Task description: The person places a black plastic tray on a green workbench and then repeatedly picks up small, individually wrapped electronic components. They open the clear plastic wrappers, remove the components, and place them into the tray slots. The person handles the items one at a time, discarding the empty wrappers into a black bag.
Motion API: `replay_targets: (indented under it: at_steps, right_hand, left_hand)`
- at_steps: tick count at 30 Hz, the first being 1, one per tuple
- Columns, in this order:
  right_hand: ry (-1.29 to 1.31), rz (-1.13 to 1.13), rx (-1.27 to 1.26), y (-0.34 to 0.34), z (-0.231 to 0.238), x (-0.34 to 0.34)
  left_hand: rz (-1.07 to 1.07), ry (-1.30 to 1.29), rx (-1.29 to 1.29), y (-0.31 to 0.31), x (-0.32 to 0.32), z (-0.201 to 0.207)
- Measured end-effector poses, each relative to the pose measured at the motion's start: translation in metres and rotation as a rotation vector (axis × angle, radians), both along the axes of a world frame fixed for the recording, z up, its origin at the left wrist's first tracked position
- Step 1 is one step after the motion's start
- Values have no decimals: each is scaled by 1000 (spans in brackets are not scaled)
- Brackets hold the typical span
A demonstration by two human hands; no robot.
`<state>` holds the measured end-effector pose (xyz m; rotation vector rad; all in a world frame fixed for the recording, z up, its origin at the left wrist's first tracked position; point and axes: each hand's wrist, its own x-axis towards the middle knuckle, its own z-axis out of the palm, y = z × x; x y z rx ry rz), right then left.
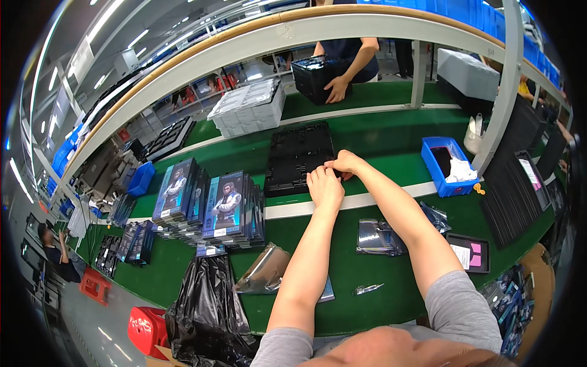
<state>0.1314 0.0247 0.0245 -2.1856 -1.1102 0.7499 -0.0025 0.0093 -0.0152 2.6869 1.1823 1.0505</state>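
Note:
A black molded plastic tray (298, 160) with rows of recesses lies on the green bench ahead of me. My left hand (326, 188) rests over its near right corner, fingers stretched forward and slightly apart. Right beside it, my right hand (347, 163) is curled at the tray's right edge, thumb and fingers drawn together. What sits between those fingers, if anything, is hidden. To the left of my arms stand stacks of dark blue boxes (223, 205) with a printed figure, in clear wrap. Flat plastic-wrapped packs (378, 237) lie under my right forearm.
A blue bin (433, 165) with a white cloth stands at right, near a metal post (500, 92). Black trays (510, 196) are stacked beyond it. A black bag (211, 306) hangs at the front edge. Across the bench, another person's hands hold a black stack (312, 76).

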Motion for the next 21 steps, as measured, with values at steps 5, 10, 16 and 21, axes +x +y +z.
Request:
replay_targets:
  at_steps: [5, 10, 16, 21]
  right_hand:
    - [-5, 9, 20, 2, -4, 4]
    - [3, 17, -10, 4, -2, 2]
    - [-8, 9, 7, 2, -3, 0]
    - [-5, 19, -7, 1, -1, -1]
  left_hand:
    - [3, 8, 5, -2, 1, 1]
    - [7, 35, -8, -3, 0, 3]
    - [15, 37, 15, -4, 0, 3]
    - [15, 47, 31, 0, 1, -1]
